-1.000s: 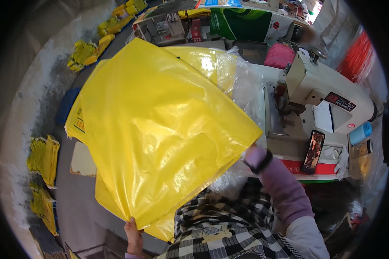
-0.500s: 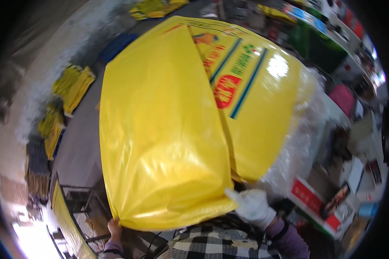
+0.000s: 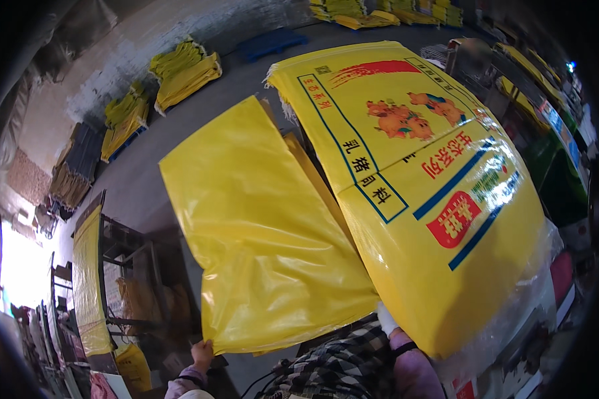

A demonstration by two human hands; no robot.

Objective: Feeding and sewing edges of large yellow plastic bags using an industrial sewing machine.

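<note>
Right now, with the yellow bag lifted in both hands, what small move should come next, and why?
Probably lowering the plain yellow bag flat onto the printed yellow sack. The left hand pinches its lower corner while the right hand, in a white glove, sits mostly hidden under the overlapping edge. The bag hangs tilted and partly across the printed one, so it seems not yet settled.

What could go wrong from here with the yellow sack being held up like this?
The left hand pinches only the bottom corner of the plain yellow sack, so the glossy sheet may slip free. The raised printed sack hides most of the right hand and the work area beneath, so it might snag something unseen.
</note>
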